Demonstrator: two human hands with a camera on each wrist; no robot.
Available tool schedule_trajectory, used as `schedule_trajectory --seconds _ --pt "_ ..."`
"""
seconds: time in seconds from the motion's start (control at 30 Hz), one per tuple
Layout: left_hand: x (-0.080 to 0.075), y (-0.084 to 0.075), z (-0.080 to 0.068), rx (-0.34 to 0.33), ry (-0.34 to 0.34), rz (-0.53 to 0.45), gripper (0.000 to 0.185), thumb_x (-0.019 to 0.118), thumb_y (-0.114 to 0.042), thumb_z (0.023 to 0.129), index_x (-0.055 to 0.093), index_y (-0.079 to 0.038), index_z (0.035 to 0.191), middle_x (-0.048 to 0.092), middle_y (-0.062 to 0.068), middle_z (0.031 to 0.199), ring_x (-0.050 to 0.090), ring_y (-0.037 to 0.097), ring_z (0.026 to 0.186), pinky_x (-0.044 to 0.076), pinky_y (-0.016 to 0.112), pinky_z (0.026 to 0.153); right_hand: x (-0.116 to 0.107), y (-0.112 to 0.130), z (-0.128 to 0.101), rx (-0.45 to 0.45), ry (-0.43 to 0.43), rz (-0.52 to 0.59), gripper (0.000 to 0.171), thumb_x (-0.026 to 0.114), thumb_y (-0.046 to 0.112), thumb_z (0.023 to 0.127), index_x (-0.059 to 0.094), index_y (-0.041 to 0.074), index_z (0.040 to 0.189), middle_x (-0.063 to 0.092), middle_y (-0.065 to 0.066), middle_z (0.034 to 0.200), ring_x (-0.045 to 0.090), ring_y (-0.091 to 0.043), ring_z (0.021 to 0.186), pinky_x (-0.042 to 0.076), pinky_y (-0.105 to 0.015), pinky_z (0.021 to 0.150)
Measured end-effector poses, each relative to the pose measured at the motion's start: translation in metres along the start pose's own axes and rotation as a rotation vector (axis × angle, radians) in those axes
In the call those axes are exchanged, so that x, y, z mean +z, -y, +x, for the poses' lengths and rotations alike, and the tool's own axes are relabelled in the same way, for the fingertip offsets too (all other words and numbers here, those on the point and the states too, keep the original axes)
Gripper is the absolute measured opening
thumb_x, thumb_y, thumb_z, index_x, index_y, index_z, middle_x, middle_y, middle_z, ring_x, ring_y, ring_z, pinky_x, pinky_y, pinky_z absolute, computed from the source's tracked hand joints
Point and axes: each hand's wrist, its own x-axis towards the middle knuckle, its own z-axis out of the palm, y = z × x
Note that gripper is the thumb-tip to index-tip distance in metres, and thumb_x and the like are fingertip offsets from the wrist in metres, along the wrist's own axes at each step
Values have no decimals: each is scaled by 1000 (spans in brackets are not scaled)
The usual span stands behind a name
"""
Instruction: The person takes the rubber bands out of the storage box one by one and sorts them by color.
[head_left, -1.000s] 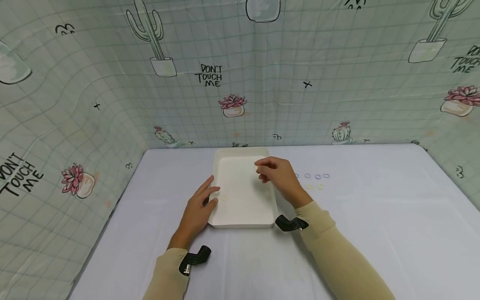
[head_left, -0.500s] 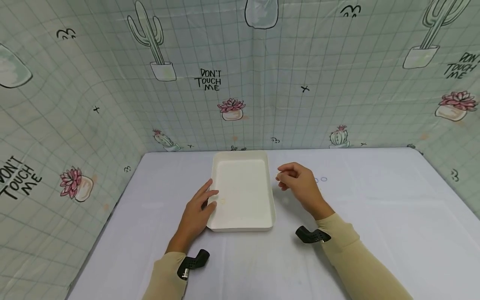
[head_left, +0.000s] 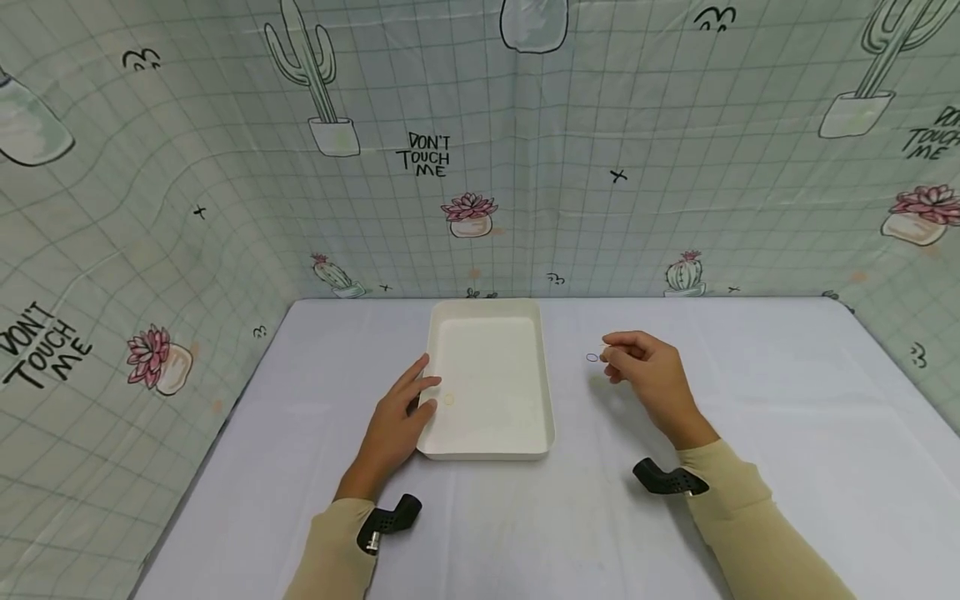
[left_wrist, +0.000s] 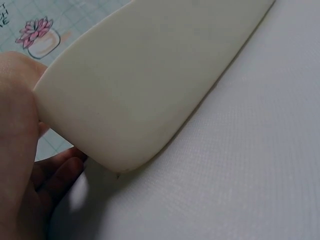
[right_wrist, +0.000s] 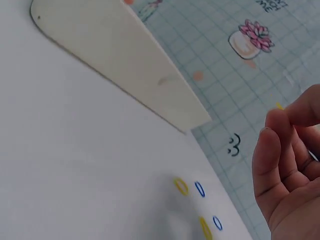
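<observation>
A shallow white tray (head_left: 491, 457) lies on the white table. My left hand (head_left: 392, 427) holds its left side, the thumb and a finger reaching over the rim; in the left wrist view other fingers (left_wrist: 67, 172) show outside the wall. Inside the tray lies a small yellow ring (head_left: 449, 400). Right of the tray, my right hand (head_left: 651, 377) is raised over the table, fingertips together. A yellow sliver (right_wrist: 279, 106) shows at the pinch, seemingly part of another small ring, mostly hidden by the fingers. One blue ring (head_left: 592, 357) lies just left of these fingertips.
In the right wrist view, yellow rings (right_wrist: 181, 186) and blue rings (right_wrist: 200, 189) lie on the white tablecloth (right_wrist: 100, 160). A patterned cloth (head_left: 570, 225) hangs behind the table and along its left side. Black wrist cameras (head_left: 670, 478) are strapped over the sleeves.
My right hand has moved right, from above the tray's right side to over the table beside it, its fingertips still together. The left hand and the tray stay in place.
</observation>
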Motion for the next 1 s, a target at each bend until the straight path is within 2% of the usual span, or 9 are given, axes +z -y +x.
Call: schedule_trajectory --seconds 0.13,0.3,0.53,0.67,0.8,0.9,1.0 --pt "-2 1 0 -3 -5 5 35 60 -13 100 64 -11 135 33 -14 159 27 14 148 28 42 117 -12 -2 -2 15 -10 -32 26 65 14 98 68 -5 115 72 -14 98 66 -14 77 58 -26 71" --pt "-4 2 2 15 -28 8 35 60 -13 99 64 -12 134 34 -14 158 28 15 147 28 44 117 -23 -7 -1 23 -24 -79 31 65 18 99 67 -5 118 71 -18 102 67 -16 80 58 -26 71" --pt "0 6 3 1 10 5 36 58 -15 101 63 -12 136 32 -17 158 26 10 147 32 38 116 -42 -14 -11 49 -49 -155 38 63 21 100 62 -10 122 72 -17 104 67 -11 80 58 -24 69" --pt "1 7 5 7 12 1 36 58 -15 101 62 -12 137 32 -16 159 26 9 147 33 37 115 -57 -24 -14 78 -56 -193 41 63 23 101 61 -9 125 72 -13 104 67 -10 82 58 -24 70" --pt "0 9 4 18 16 -10 37 58 -15 101 61 -10 138 31 -16 159 26 10 147 34 36 114 -72 -34 -13 137 -66 -215 43 61 26 102 61 -7 129 72 0 100 65 -7 85 57 -23 69" --pt "1 10 4 22 17 -18 37 58 -14 101 61 -10 138 31 -14 160 26 10 147 34 36 114 -77 -37 -13 183 -63 -178 44 62 25 101 59 -8 130 70 8 96 64 -7 84 56 -22 68" --pt "1 9 4 23 16 -18 37 58 -14 102 61 -10 138 31 -13 160 26 10 147 35 36 114 -79 -36 -13 203 -45 -162 44 64 24 100 59 -8 130 70 8 95 64 -7 82 56 -22 67"
